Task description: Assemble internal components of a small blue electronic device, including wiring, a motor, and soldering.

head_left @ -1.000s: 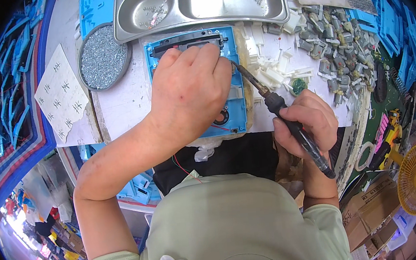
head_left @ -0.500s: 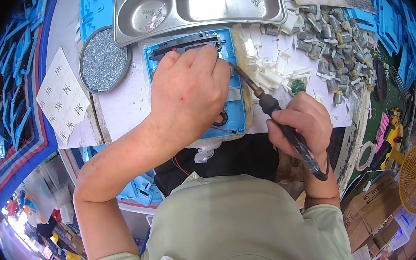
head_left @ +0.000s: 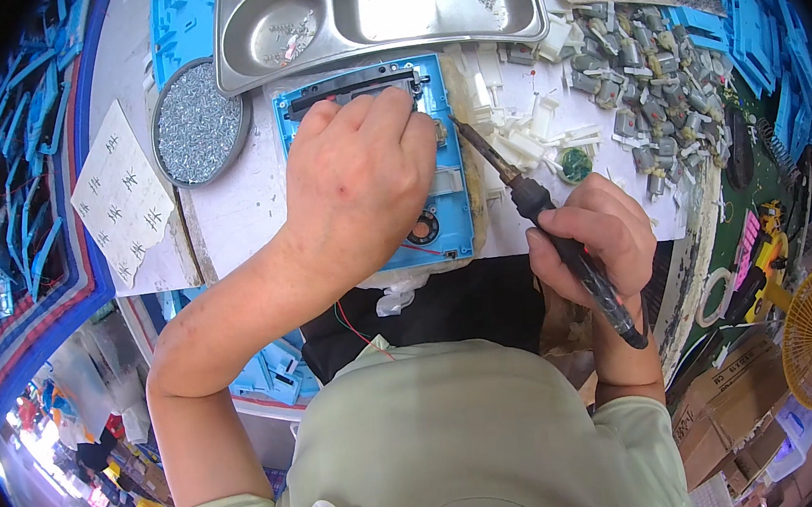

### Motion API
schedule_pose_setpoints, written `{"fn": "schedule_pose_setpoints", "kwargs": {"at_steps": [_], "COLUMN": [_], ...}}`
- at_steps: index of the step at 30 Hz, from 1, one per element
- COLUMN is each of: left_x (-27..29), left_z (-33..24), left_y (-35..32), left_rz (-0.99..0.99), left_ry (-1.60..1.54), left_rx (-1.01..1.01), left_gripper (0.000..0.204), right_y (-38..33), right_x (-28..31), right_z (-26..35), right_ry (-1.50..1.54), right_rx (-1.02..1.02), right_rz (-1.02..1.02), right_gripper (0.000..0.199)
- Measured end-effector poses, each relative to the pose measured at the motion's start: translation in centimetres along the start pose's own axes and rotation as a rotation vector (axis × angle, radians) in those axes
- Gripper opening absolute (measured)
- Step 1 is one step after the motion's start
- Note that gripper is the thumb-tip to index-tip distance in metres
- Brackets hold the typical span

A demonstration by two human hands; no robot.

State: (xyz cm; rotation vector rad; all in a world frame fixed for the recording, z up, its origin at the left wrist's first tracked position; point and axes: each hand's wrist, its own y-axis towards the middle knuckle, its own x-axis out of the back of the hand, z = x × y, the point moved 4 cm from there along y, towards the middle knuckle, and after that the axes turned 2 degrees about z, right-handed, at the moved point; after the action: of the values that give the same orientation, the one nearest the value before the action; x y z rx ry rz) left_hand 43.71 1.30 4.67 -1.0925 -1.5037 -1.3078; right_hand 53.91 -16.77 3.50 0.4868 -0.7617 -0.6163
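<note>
The right hand [head_left: 588,236] has its grip closed around a soldering iron [head_left: 544,216], tip at the right edge of a blue casing [head_left: 447,166] on the table [head_left: 226,212]. The left hand [head_left: 360,180] presses flat on the casing, holding nothing. A steel tray [head_left: 242,69] lies beyond it.

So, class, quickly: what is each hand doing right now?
Left hand: lies palm down on the blue panel, gripping nothing visible.
Right hand: closed around the soldering iron.
</note>
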Motion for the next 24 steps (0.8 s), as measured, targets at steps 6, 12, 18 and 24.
{"fn": "schedule_pose_setpoints", "kwargs": {"at_steps": [6, 12, 18, 24], "left_x": [-0.1, -0.1, 0.1, 2.8], "left_z": [0.1, 0.2, 0.2, 1.9], "left_y": [-0.1, -0.1, -0.2, -1.7], "left_rz": [-0.003, -0.013, 0.023, -0.154], "left_ry": [0.001, -0.007, -0.013, -0.102], "left_rx": [-0.006, 0.004, 0.011, 0.036], "left_gripper": [0.020, 0.018, 0.019, 0.026], "right_y": [-0.1, -0.1, 0.0, -0.6], "right_x": [0.1, 0.1, 0.1, 0.7], "right_z": [-0.2, -0.3, -0.2, -0.6], "right_ry": [-0.006, -0.005, -0.013, -0.017], "right_rx": [-0.003, 0.002, 0.001, -0.015], "right_rz": [-0.007, -0.002, -0.001, -0.005], "right_gripper": [0.033, 0.033, 0.034, 0.033]}}
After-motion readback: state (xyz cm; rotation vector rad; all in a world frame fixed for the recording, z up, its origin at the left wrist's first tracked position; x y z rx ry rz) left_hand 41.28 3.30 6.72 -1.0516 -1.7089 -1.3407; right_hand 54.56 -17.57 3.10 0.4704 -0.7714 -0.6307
